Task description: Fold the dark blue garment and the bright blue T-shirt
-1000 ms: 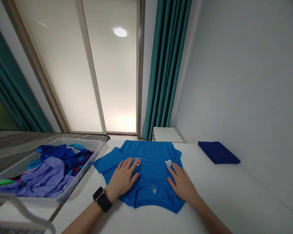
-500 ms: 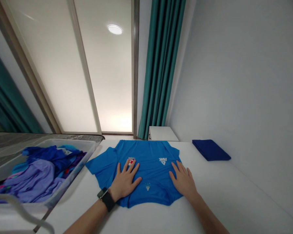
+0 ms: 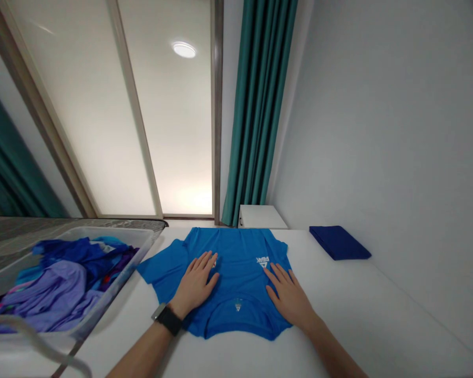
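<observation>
A blue T-shirt [image 3: 232, 262] lies spread on the white table, its neckline toward me and a white logo on the chest. My left hand [image 3: 195, 283], with a dark watch [image 3: 167, 317] on the wrist, rests flat on the left side of the chest and mostly covers a small emblem there. On the other side, my right hand [image 3: 289, 296] lies flat with fingers stretched out, the fingertips by the white logo. Neither hand grips the cloth. The left sleeve is spread outward; the right sleeve does not show spread out.
A translucent bin [image 3: 142, 247] of crumpled clothes, including a lavender garment [image 3: 59, 294], stands at the left. A folded navy cloth [image 3: 341, 242] lies at the right near the wall. Behind the table are a white cabinet [image 3: 262, 216] and a green curtain [image 3: 256, 115]. A pale curved tube [image 3: 35, 344] crosses the lower left.
My left hand has slid slightly up and left over the emblem. My right hand has shifted inward toward the white logo. The shirt's neckline edge has moved a little toward me.
</observation>
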Tool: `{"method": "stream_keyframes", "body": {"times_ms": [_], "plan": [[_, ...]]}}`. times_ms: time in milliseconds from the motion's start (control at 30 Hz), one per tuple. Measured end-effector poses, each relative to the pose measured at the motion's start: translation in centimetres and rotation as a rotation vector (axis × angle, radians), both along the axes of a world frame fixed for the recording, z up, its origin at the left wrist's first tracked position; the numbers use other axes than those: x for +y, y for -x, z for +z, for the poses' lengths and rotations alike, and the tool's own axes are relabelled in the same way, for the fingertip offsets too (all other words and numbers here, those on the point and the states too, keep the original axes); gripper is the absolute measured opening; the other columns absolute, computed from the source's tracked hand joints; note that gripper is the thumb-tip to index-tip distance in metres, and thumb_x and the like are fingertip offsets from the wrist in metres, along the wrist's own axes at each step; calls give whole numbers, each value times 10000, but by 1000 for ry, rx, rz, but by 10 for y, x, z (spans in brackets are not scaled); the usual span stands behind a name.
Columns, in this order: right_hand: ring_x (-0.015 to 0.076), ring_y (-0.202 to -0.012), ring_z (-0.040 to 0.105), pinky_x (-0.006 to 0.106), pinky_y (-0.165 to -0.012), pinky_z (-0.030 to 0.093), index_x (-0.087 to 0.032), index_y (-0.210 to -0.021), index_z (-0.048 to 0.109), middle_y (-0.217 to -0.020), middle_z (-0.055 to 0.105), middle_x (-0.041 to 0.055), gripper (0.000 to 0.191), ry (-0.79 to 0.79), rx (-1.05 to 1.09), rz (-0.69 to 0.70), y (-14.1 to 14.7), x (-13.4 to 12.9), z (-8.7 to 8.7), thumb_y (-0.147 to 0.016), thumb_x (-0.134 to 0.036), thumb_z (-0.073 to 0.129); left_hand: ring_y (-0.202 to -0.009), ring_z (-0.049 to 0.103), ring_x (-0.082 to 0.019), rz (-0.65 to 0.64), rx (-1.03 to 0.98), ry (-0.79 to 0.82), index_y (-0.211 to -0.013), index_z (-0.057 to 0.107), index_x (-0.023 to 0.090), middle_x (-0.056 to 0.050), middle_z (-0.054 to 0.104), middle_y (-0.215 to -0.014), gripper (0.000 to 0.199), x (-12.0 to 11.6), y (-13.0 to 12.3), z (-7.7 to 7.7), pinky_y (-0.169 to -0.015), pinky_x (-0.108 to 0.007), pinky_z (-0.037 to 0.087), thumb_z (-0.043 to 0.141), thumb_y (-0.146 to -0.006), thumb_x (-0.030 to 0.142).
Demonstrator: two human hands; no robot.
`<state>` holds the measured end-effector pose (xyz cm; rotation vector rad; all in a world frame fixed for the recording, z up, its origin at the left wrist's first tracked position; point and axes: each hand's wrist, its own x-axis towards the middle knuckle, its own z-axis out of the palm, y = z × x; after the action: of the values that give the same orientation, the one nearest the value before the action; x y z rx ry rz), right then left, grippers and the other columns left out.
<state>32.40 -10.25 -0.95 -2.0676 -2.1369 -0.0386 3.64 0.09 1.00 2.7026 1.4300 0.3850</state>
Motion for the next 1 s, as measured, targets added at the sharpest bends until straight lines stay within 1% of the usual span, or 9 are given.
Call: {"method": "stream_keyframes", "body": {"times_ms": [100, 167, 267, 367, 467, 600, 767, 900, 1000], "plan": [[259, -1418, 290, 492, -1142, 194, -230, -1470, 391, -1537, 349, 72, 561, 0, -19, -122, 2, -1, 3, -971, -475, 317, -1434, 289, -255, 29, 52, 19, -1477, 375, 213, -95, 329, -1548, 549, 2, 3, -4, -1166, -465, 245, 391, -973, 428], [283, -1377, 355, 499, -1132, 193, -195, -1437, 447, -1494, 422, 105, 556, -17, -49, -139, 2, 1, 8, -963, -466, 340, -1428, 300, -266, 40, 76, 24, -1467, 396, 209, -107, 342, -1541, 546, 0, 2, -4, -1159, -470, 251, 399, -970, 436], [315, -1256, 478, 507, -1110, 212, -162, -1348, 551, -1340, 572, 153, 509, -51, -92, -125, 7, 11, 19, -958, -430, 366, -1405, 346, -261, 56, 72, 11, -1439, 437, 223, -100, 402, -1513, 514, -2, 0, 0, -1132, -456, 292, 397, -972, 437], [300, -1201, 512, 456, -1073, 292, -156, -1304, 584, -1256, 608, 160, 456, -70, -64, -61, 21, 31, 28, -956, -365, 377, -1373, 391, -252, 58, 52, 14, -1404, 476, 230, -87, 460, -1477, 478, -1, 0, 6, -1105, -437, 322, 398, -971, 417], [272, -1265, 464, 396, -1068, 322, -163, -1323, 564, -1345, 550, 143, 442, -67, 15, 92, 45, 58, 31, -951, -336, 399, -1354, 407, -253, 47, 18, 24, -1396, 479, 232, -80, 475, -1465, 476, 0, 3, 8, -1094, -434, 328, 440, -950, 393], [257, -1316, 420, 388, -1101, 296, -171, -1357, 530, -1406, 508, 126, 455, -38, 70, 246, 81, 100, 29, -945, -332, 425, -1346, 407, -257, 38, -14, 34, -1394, 478, 224, -80, 481, -1457, 487, 0, 5, 7, -1093, -434, 324, 465, -931, 377], [267, -1326, 410, 399, -1091, 313, -172, -1368, 515, -1431, 481, 137, 463, -40, 66, 285, 108, 141, 24, -949, -347, 425, -1358, 391, -267, 39, -23, 62, -1397, 468, 220, -88, 468, -1466, 503, -1, 6, 7, -1109, -449, 302, 473, -920, 380], [277, -1372, 351, 436, -1122, 259, -178, -1412, 466, -1477, 426, 148, 493, -44, 59, 270, 112, 154, 11, -965, -372, 394, -1360, 388, -273, 22, -34, 84, -1416, 442, 220, -86, 461, -1472, 526, -6, 4, 9, -1112, -461, 300, 484, -913, 368], [269, -1407, 299, 452, -1148, 202, -186, -1444, 424, -1508, 386, 143, 509, -25, 68, 278, 110, 156, 2, -979, -383, 358, -1329, 425, -248, -1, -80, 86, -1402, 451, 229, -69, 506, -1434, 496, -7, 2, 15, -1094, -431, 327, 482, -918, 336]]}}
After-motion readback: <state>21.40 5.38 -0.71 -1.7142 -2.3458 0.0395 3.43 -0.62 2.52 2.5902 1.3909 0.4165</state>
